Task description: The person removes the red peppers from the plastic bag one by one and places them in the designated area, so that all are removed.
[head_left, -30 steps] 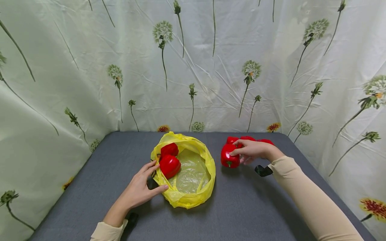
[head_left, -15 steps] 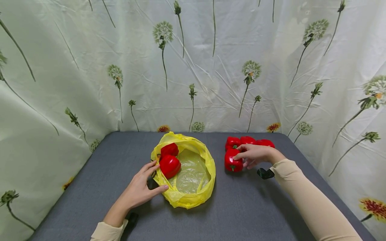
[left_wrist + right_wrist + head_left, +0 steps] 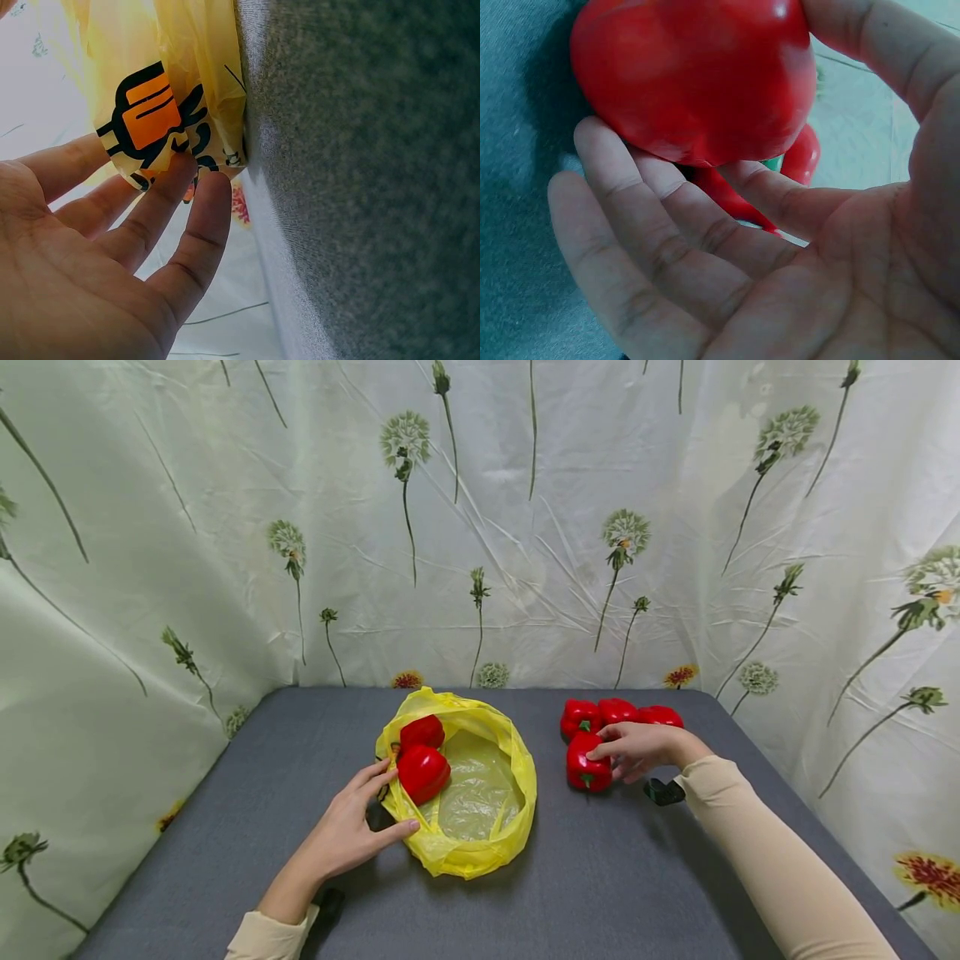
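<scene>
A yellow plastic bag (image 3: 517, 793) stands with its mouth spread wide, two red bell peppers (image 3: 423, 774) inside at its left. My left hand (image 3: 348, 827) rests against the bag's left side, fingers fairly straight; in the left wrist view its fingertips touch the printed wall of the bag (image 3: 210, 45). To the right of the bag, my right hand (image 3: 637, 750) holds a red bell pepper (image 3: 587, 768) between thumb and fingers, low at the table. In the right wrist view the pepper (image 3: 697, 75) sits between the thumb above and the fingers below.
Several more red bell peppers (image 3: 581, 718) lie in a row behind the right hand, near the back edge of the grey table (image 3: 315, 718). A pale curtain (image 3: 480, 527) with a dandelion print hangs behind and at both sides.
My right hand has moved the pepper slightly right and toward me, down to the table in front of the row. The left hand and the bag have stayed still.
</scene>
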`<action>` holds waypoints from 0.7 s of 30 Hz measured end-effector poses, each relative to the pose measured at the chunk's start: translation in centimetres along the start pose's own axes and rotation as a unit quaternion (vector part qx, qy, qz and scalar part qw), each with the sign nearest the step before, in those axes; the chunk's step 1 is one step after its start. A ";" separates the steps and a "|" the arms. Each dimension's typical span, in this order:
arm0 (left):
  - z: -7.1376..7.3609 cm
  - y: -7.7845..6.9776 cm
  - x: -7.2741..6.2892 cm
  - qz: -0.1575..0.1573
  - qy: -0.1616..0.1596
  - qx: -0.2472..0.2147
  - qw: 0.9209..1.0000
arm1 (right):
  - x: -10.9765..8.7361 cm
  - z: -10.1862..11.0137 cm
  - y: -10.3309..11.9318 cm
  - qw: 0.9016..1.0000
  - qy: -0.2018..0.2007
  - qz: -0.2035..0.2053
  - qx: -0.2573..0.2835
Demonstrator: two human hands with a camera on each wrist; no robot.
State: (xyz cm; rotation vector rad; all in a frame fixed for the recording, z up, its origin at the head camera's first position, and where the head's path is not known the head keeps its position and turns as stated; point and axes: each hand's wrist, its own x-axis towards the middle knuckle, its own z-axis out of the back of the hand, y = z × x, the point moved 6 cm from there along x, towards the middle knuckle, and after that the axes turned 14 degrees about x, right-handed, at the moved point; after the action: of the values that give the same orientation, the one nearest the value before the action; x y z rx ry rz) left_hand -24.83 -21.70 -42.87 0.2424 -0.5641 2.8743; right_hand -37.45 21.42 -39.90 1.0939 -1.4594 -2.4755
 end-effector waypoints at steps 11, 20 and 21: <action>0.0 -0.1 0.0 -0.002 -0.003 0.000 1.000 | 0.0 0.8 -0.6 1.000 -0.007 0.004 0.005; 0.0 -0.1 0.0 -0.003 -0.003 0.001 1.000 | -0.6 1.3 0.0 1.000 -0.007 0.006 0.009; 0.1 -0.1 0.0 -0.003 -0.003 0.001 1.000 | -0.6 1.3 0.0 1.000 -0.008 0.005 0.011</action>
State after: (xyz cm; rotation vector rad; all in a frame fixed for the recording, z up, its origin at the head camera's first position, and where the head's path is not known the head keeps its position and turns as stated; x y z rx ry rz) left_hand -24.78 -21.61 -42.78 0.2518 -0.5597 2.8699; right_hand -37.77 22.63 -39.15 1.0698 -1.4961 -2.4736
